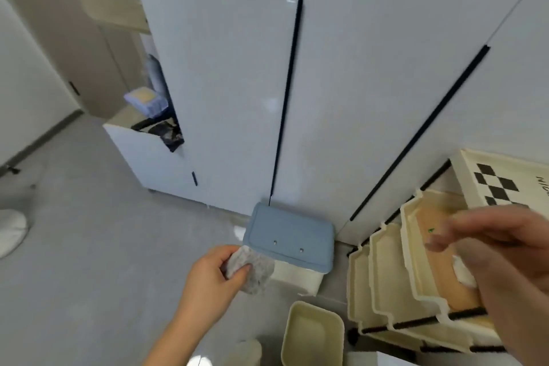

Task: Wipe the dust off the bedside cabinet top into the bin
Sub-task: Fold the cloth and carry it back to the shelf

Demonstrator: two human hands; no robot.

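My left hand (212,273) grips a grey speckled cloth (254,272) low in the middle of the view, just in front of a cream box with a blue lid (289,236) on the floor. A small cream bin (312,333) stands open below and to the right of the cloth. My right hand (502,249) is blurred at the right, fingers spread, over a cream tiered cart (386,285). A low white cabinet (148,154) sits at the left beyond the wardrobe, with things on its top.
Tall white wardrobe doors (341,83) with black handles fill the back. A checkered cream box (502,181) rests on the cart's top at the right. Grey floor (89,246) stretches to the left, with a white round object (12,230) at the far left edge.
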